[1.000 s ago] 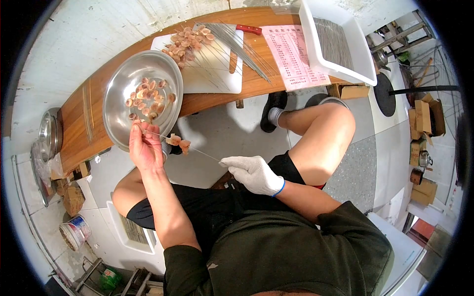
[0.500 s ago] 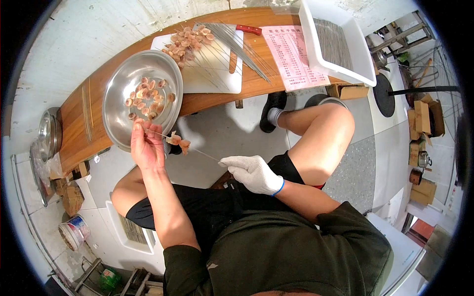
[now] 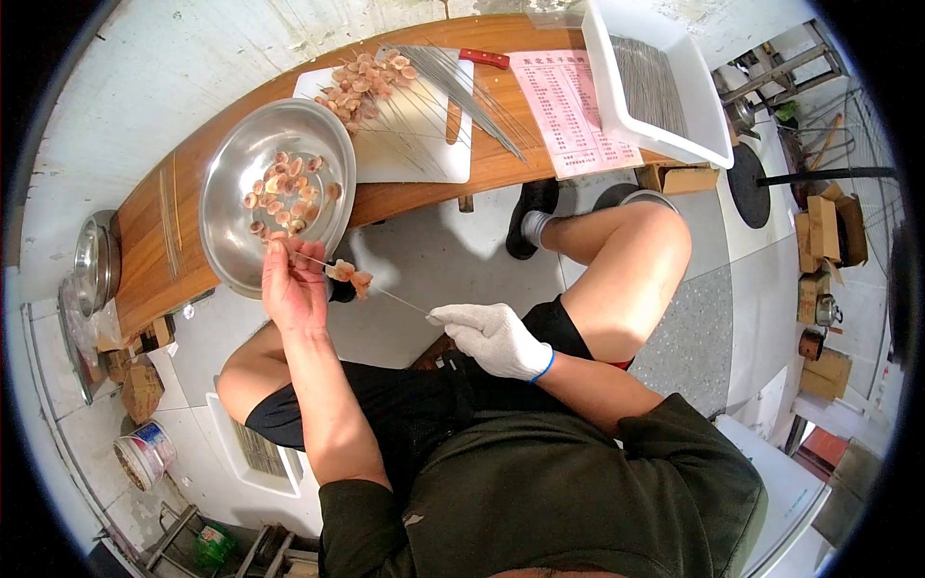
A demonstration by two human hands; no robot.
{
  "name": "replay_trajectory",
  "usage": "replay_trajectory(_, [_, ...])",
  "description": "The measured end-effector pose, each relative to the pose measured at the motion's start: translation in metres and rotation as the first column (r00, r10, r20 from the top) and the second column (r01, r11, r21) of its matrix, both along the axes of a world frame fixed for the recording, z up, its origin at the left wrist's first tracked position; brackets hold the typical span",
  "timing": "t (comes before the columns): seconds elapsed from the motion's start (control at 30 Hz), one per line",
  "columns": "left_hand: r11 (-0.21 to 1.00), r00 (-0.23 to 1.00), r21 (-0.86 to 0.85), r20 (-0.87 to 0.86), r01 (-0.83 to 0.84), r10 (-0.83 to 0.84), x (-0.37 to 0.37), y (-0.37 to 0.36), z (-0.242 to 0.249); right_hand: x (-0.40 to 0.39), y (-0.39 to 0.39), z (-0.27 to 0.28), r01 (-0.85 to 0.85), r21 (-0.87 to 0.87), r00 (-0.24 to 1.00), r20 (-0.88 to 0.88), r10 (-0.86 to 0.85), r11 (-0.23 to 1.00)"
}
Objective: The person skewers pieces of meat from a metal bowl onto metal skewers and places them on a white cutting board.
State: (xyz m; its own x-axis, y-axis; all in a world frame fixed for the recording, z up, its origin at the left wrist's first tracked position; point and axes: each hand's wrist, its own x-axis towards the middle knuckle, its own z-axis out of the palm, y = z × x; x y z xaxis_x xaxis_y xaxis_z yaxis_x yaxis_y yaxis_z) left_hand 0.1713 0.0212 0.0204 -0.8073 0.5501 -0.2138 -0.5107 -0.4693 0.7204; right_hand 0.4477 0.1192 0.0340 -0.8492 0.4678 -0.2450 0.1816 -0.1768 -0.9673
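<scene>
My right hand [image 3: 495,341], in a white knit glove with a blue cuff, is closed on the lower end of a thin metal skewer [image 3: 400,300]. Pinkish pieces [image 3: 349,275] are threaded near the skewer's upper part. My bare left hand [image 3: 295,289] pinches at the skewer's tip, beside the near rim of a steel bowl [image 3: 224,212]. Whether its fingers also hold a piece is too small to tell. Several round brown-edged pieces [image 3: 279,188] lie in the bowl.
A white cutting board [image 3: 385,166] holds a pile of pink pieces [image 3: 361,87] and loose skewers [image 3: 453,82]. To their right are a red-handled knife [image 3: 485,58], a pink printed sheet [image 3: 573,120] and a white bin [image 3: 708,140] of skewers. Steel bowls [image 3: 92,265] stand far left.
My left hand has shifted slightly to the right and down, away from the bowl. The threaded pieces have moved very little, and my right hand stays in place.
</scene>
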Motion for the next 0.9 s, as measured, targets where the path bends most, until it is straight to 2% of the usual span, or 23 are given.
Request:
replay_trajectory(0.17, [0.999,1.000,-0.044,0.010,-0.005,0.006,0.004,0.003,0.004,0.000,0.001,0.001,0.003,-0.028,1.000,0.027,-0.002,1.000])
replay_trajectory(0.27, [1.000,1.000,-0.021,0.009,0.005,-0.005,0.005,0.004,0.003,0.001,0.002,0.000,-0.015,0.035,1.000,0.014,0.014,0.999])
replay_trajectory(0.43, [0.999,0.999,0.031,0.002,0.042,-0.042,0.007,0.006,0.000,0.000,0.001,-0.001,0.003,-0.012,1.000,0.004,-0.003,1.000])
replay_trajectory(0.53, [0.998,0.998,-0.016,-0.010,0.055,-0.055,0.007,0.008,0.005,-0.001,0.001,-0.001,0.017,-0.054,0.999,0.042,-0.015,0.998])
replay_trajectory(0.63, [0.999,0.985,-0.025,0.167,-0.029,0.033,0.016,0.018,0.030,-0.004,0.005,0.003,0.027,-0.064,0.997,0.069,-0.023,0.998])
replay_trajectory(0.77, [1.000,0.999,0.004,0.054,0.001,-0.001,0.008,0.008,0.016,-0.006,0.005,0.000,0.008,0.046,1.000,0.003,-0.008,0.999])
replay_trajectory(0.9, [1.000,1.000,-0.016,0.018,-0.017,0.018,0.008,0.007,0.013,-0.005,0.004,0.005,-0.016,-0.014,0.999,0.048,0.017,1.000])
